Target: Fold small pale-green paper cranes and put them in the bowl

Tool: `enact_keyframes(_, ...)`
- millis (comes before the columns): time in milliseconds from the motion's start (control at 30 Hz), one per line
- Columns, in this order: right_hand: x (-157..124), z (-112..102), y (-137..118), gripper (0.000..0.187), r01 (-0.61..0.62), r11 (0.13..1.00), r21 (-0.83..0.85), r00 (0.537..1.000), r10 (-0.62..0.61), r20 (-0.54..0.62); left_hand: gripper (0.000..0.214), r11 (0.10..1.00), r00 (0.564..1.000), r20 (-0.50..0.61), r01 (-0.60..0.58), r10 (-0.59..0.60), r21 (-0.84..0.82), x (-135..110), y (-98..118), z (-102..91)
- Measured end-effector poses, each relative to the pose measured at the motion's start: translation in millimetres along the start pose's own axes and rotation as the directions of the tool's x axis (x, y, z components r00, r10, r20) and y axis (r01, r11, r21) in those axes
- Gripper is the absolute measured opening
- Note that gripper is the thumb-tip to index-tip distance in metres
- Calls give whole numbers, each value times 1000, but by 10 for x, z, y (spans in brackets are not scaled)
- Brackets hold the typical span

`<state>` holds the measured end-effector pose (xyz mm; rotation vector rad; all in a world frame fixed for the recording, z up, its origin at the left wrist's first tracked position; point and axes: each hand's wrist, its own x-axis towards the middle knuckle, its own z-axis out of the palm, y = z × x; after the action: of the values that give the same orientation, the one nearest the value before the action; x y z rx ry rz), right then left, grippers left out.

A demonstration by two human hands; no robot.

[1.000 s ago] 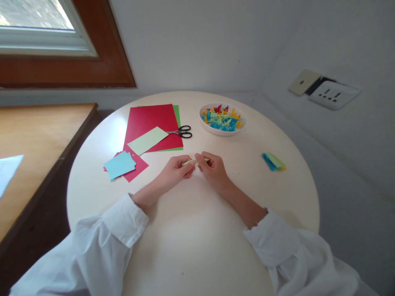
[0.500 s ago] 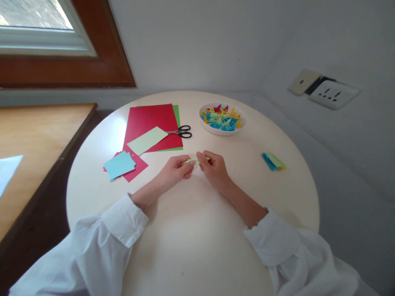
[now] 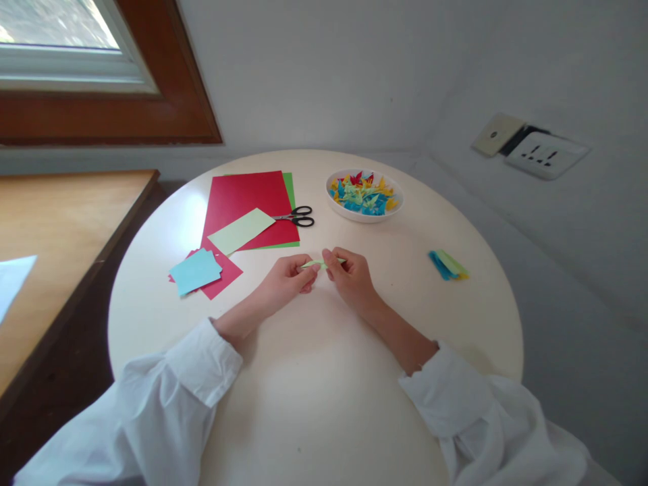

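Over the middle of the round table, my left hand [image 3: 291, 279] and my right hand [image 3: 350, 275] pinch a small folded piece of light green paper [image 3: 320, 263] between thumbs and fingers. Parts of its ends are covered by the fingertips. Beyond my right hand stands a white oval dish [image 3: 364, 217] filled with folded paper cranes [image 3: 362, 192] in yellow, blue, green and red. Black-handled scissors [image 3: 298, 217] lie beyond my hands, their blades partly under a pale green paper strip [image 3: 241, 230].
Red sheets [image 3: 248, 192] lie over green paper [image 3: 289, 189] at the back left. Light blue squares [image 3: 196, 271] rest on red squares [image 3: 223, 275] nearer me. A small bundle of folded papers [image 3: 448, 264] sits on the right of the white table [image 3: 304, 398]. A wall socket [image 3: 547, 155] is at right.
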<state>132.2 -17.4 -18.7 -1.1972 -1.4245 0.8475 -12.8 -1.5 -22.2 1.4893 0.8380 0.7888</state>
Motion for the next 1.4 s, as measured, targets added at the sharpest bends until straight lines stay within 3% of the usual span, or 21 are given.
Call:
enact_keyframes(1000, -1, 6, -11, 43, 7, 1000, -9, 1000, -7, -12, 26, 997, 1000, 2, -26, 26, 70, -4, 33, 2)
enact_keyframes(1400, -3, 7, -3, 41, -1, 1000, -3, 1000, 1, -3, 38, 956, 997, 71, 20, 1, -291, 18, 9, 1)
